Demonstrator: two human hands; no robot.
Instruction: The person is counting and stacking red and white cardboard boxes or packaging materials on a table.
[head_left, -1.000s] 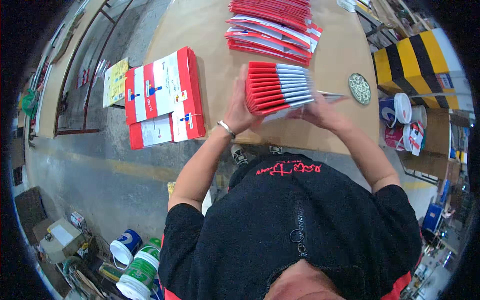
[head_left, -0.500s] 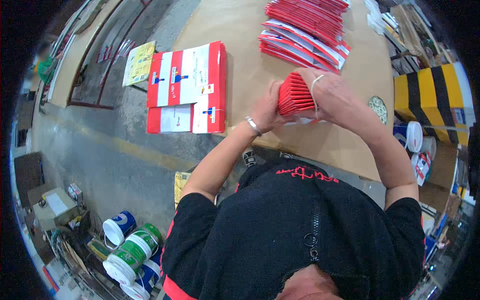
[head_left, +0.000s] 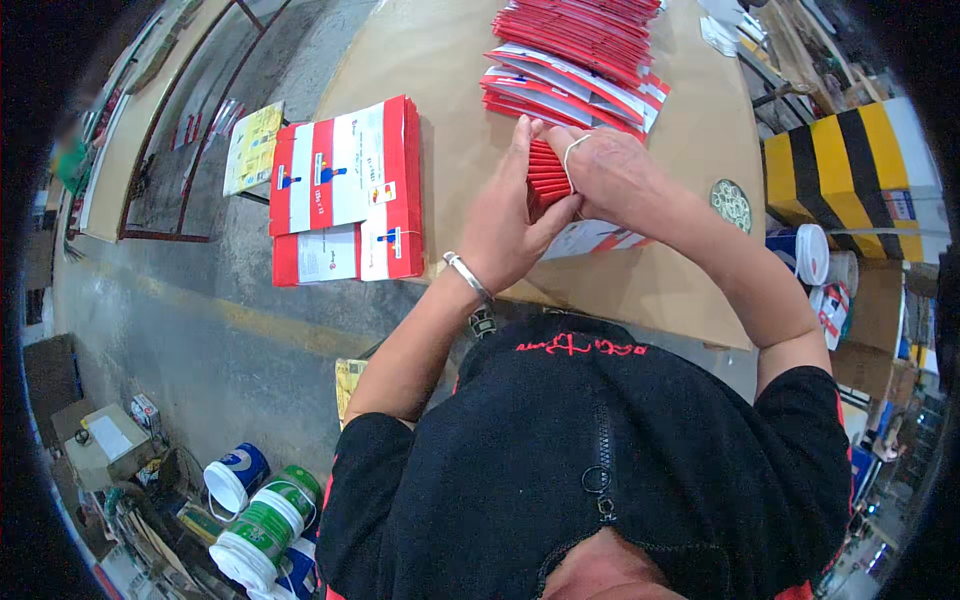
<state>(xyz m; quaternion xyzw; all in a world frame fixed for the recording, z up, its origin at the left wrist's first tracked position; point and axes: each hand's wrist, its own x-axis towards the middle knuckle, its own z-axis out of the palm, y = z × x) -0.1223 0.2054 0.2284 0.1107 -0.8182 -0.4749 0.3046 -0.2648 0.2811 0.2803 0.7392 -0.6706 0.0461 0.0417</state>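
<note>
Head view: both hands clamped on a bundle of red folded cards, held between them just above the brown table. Left hand grips the bundle's left face, fingers straight up along it, thumb hooked under the near edge. Right hand closes over the right side, fingers curled on top, a rubber band looped around them. Beyond the fingertips: fanned piles of red cards. Left of the left hand: red-and-white flat cartons. Under the right wrist: white printed sheet
</note>
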